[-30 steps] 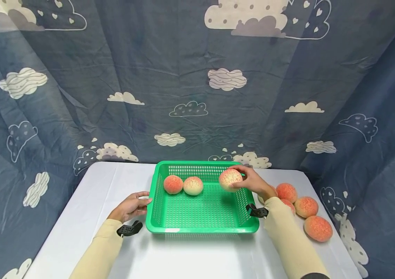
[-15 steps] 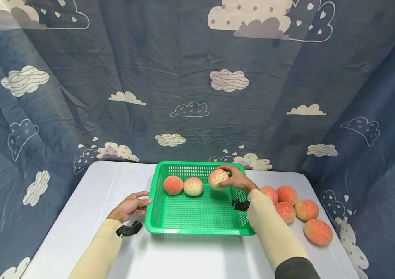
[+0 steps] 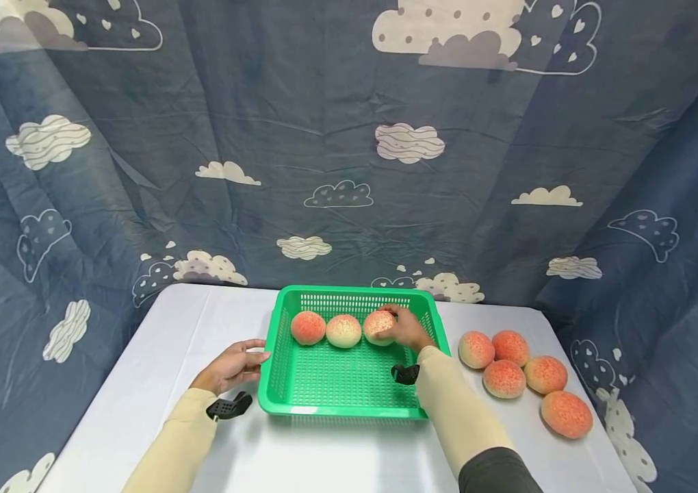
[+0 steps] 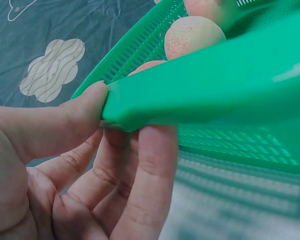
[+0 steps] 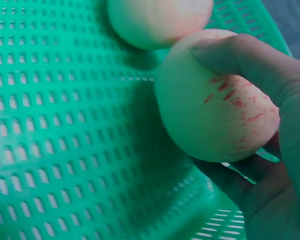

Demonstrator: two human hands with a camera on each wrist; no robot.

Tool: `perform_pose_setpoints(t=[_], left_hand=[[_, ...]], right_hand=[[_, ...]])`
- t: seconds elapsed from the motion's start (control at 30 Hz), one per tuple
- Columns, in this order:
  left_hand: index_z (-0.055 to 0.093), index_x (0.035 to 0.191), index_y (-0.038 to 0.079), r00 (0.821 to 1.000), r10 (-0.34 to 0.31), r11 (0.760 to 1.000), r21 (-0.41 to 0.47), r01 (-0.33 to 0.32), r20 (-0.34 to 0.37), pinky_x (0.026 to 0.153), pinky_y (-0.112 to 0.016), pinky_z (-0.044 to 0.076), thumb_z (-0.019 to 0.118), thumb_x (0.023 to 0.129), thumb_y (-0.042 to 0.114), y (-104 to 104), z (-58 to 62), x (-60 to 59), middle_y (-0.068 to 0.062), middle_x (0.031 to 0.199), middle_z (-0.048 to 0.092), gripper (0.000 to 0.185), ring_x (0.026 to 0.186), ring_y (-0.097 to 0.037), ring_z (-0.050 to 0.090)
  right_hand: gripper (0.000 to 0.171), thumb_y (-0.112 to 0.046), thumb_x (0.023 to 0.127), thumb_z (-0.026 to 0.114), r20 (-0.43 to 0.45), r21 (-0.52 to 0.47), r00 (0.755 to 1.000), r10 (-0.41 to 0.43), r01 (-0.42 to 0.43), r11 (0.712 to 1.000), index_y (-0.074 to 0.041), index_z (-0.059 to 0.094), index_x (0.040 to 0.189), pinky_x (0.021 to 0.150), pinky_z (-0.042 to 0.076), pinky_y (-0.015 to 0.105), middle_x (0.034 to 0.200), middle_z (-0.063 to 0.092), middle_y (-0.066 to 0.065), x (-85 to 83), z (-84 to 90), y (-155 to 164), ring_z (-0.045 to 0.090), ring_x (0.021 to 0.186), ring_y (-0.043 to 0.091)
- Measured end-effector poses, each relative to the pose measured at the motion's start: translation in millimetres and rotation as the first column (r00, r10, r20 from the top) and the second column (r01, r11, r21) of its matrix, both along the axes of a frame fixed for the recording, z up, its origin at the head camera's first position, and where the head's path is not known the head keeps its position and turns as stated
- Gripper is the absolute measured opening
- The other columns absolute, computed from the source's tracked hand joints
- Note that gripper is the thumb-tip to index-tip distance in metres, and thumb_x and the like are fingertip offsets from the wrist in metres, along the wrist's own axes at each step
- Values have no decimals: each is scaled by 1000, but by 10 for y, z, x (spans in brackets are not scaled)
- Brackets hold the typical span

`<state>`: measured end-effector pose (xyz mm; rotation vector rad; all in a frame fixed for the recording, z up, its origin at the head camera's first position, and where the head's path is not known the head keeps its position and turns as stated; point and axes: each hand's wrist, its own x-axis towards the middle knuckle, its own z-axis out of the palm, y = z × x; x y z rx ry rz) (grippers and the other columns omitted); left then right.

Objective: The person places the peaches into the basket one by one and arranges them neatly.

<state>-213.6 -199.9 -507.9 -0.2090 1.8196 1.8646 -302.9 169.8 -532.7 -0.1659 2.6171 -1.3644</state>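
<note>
Gripping the left rim of the green basket (image 3: 275,370), the left hand (image 3: 232,366) pinches the plastic edge between thumb above and fingers below, resting on the white desk (image 3: 164,356). Inside the basket, along its far wall, two peaches (image 3: 308,327) sit side by side, and a third peach (image 3: 378,327) lies just right of them, touching its neighbour, with the right hand (image 3: 407,330) curled around it from the right. Five more peaches (image 3: 512,370) lie clustered on the desk, right of the basket.

White table (image 3: 337,452): green basket (image 3: 349,383), apparently five loose peaches (image 3: 512,373)
</note>
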Motion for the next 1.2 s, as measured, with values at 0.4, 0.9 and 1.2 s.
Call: perform_pose_setpoints(t=[0.4,0.9,1.2], left_hand=[[41,137,-6,1000,11,1000,2,-11,7,64,-25,55,58,96,8,-9,-19,-13,-2,85,70,46,73,-11,66],[42,136,-5,1000,19,1000,7,-19,4,66,-27,56,57,97,8,-32,-24,6,-3,86,70,44,74,-11,66],[43,135,-6,1000,2,1000,24,-2,-9,67,-27,56,58,96,8,-2,-47,4,-3,87,70,44,75,-12,66]], right_hand=[[70,-6,66,87,-91,98,995,-39,48,994,-2,57,129,87,49,50,120,61,18,76,-149,-127,59,104,33],[76,-6,73,82,-28,17,998,-54,54,998,1,44,139,93,44,55,132,45,31,150,123,2,48,117,47],[58,-8,86,73,77,-132,997,31,-20,991,4,44,134,93,46,53,136,42,31,290,422,305,47,121,48]])
